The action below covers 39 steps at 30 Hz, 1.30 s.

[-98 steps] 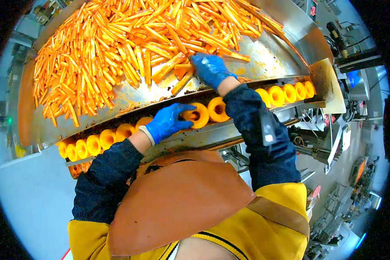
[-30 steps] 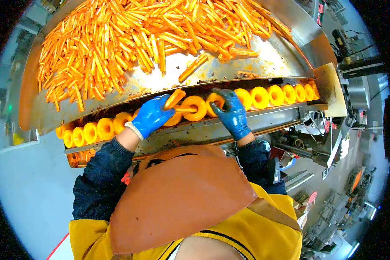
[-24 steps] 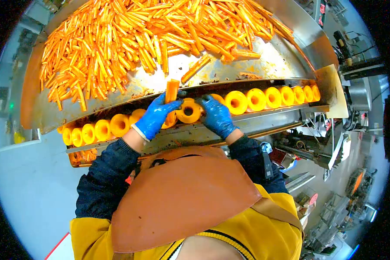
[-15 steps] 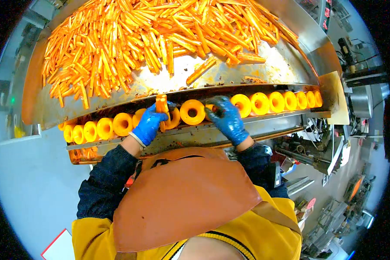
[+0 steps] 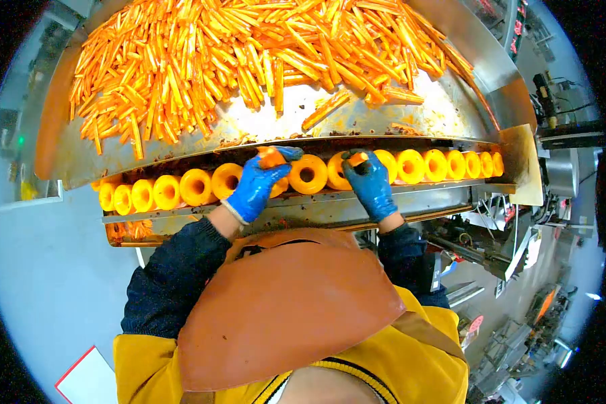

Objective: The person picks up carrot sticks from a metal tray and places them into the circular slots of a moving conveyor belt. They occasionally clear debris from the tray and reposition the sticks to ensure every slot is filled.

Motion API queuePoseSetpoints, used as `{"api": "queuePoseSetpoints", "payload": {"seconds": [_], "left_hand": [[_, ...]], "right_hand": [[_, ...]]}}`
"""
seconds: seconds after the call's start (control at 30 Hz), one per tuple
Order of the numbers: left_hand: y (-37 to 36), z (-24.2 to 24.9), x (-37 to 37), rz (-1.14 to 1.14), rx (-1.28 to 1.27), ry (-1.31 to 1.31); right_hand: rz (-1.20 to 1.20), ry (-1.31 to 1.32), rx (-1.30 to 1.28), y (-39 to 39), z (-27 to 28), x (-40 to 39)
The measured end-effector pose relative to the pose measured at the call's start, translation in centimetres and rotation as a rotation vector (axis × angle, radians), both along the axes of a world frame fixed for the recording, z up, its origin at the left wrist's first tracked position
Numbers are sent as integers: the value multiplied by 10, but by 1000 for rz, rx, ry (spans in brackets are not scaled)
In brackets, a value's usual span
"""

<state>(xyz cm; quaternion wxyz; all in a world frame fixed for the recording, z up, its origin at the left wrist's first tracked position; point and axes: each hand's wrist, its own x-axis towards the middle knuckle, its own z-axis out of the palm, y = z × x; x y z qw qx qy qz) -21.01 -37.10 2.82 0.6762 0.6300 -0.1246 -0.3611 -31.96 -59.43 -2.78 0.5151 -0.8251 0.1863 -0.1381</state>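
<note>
My left hand [image 5: 254, 187], in a blue glove, is closed round an orange strip bundle [image 5: 271, 158] above the row of yellow rings. In my right hand [image 5: 372, 187], also gloved in blue, a small orange piece [image 5: 358, 159] shows between the fingers. Between my hands sits a yellow ring [image 5: 308, 174] with a dark hole in its middle. The row carries on to both sides along a metal rail [image 5: 296, 211]. Behind it, a large heap of orange strips [image 5: 202, 60] lies on a metal tray [image 5: 444, 111].
A tan board [image 5: 522, 165] stands at the right end of the row. Machinery and metal parts [image 5: 485, 229] are on the right. A brown apron [image 5: 289, 310] covers my front. At the lower left is a white panel [image 5: 87, 377] with a red edge.
The strip bundle in my left hand has gone from upright to tilted, its end now towards me. My right hand has moved a little right, and an orange piece now shows in its fingers.
</note>
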Motion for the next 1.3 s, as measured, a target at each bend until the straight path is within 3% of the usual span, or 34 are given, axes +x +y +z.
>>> {"api": "queuePoseSetpoints", "payload": {"seconds": [0.03,0.1,0.13,0.17,0.23,0.3,0.37,0.4,0.5,0.57,0.67,0.7,0.77,0.8,0.83,0.9,0.97,1.03,1.1,1.17,1.2,1.27,1.3], "left_hand": [[-3,-7,-1,0,-9,1],[-9,-27,-5,-175,76,236],[-12,-25,-14,-139,200,-38],[-11,-29,-12,-134,197,-30],[-8,-38,0,-153,-38,114],[-10,-24,4,-117,-69,116],[-12,-34,9,-156,-128,195],[-13,-40,11,-226,-83,206],[-19,-15,7,-234,-62,49],[-13,-22,12,-193,-108,-79],[0,-15,18,-108,-54,-5],[0,-22,18,-99,-56,0],[0,-41,18,-294,-36,-201],[-4,-41,18,-340,46,-364],[-7,-38,19,-342,46,-362],[-15,-19,27,-393,187,-545],[-14,11,47,-447,167,-474],[-11,19,80,-359,236,-440],[-20,19,118,-154,477,-955],[-42,5,147,72,674,-1258],[-52,1,149,71,670,-1259],[-70,-4,148,-26,1177,-1280],[-73,-2,147,-26,1176,-1283]], "right_hand": [[44,123,-80,-6,-2,-2],[33,57,-127,-11,14,1],[26,-5,-161,-12,29,4],[33,2,-163,-15,41,11],[94,-8,-542,-28,57,39],[185,-193,-678,-32,56,76],[395,-195,-856,-35,45,115],[567,86,-949,-29,52,131],[626,177,-1023,-15,62,151],[616,81,-981,-29,54,148],[192,-11,-890,-70,72,126],[86,56,-800,-87,88,120],[60,358,-1007,-132,91,120],[72,417,-1034,-160,68,120],[70,420,-1033,-167,53,118],[174,238,-1105,-178,39,116],[199,261,-1123,-178,59,116],[124,574,-895,-160,101,117],[179,454,-870,-152,107,135],[154,333,-849,-131,88,154],[183,375,-884,-125,64,165],[216,506,-936,-102,51,178],[216,596,-953,-90,57,180]]}}
